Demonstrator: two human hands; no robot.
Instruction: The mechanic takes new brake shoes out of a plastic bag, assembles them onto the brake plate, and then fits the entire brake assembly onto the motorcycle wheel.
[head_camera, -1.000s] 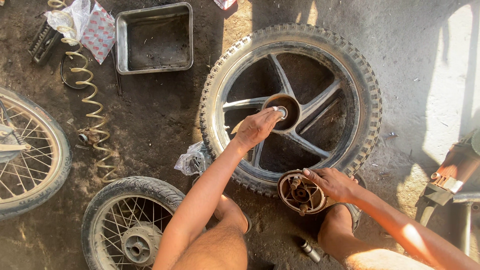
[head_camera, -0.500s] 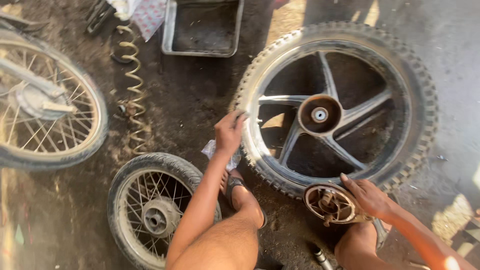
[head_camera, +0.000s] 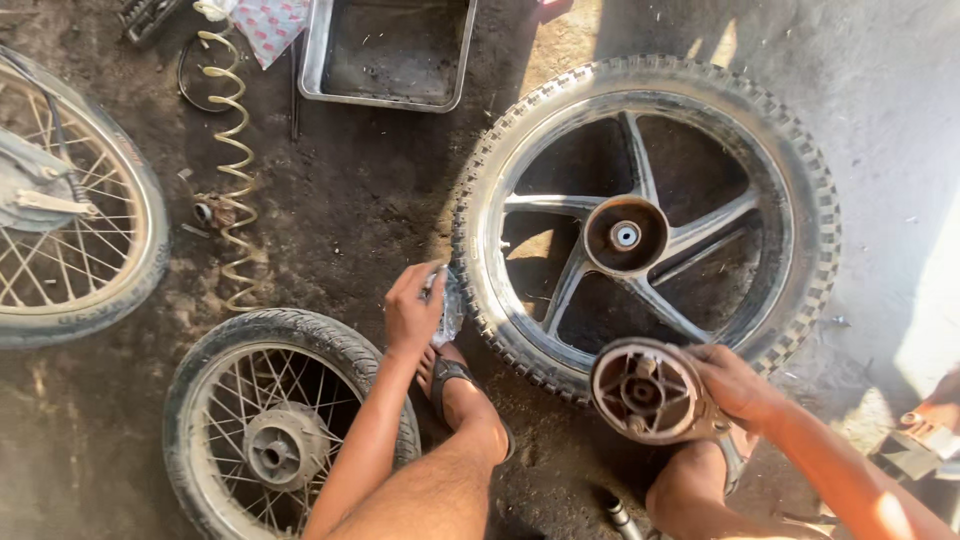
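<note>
Head view: right hand (head_camera: 735, 385) grips the round hub part (head_camera: 648, 392) at its right rim, just below the alloy wheel (head_camera: 645, 215). Left hand (head_camera: 412, 312) pinches a clear plastic bag (head_camera: 450, 305) beside that tyre. Count: one alloy wheel, two spoked wheels (head_camera: 285, 425) (head_camera: 70, 210), one metal tray (head_camera: 390, 50), one coil spring (head_camera: 235, 170).

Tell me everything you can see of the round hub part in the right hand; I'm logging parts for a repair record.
The round hub part is a rusty, dusty metal drum, its open face turned up toward the camera. Inside, ribs run from a central boss to the rim. The right hand holds it at its right edge, beside the knee. It overlaps the near edge of the alloy wheel's tyre; whether they touch cannot be told.
</note>
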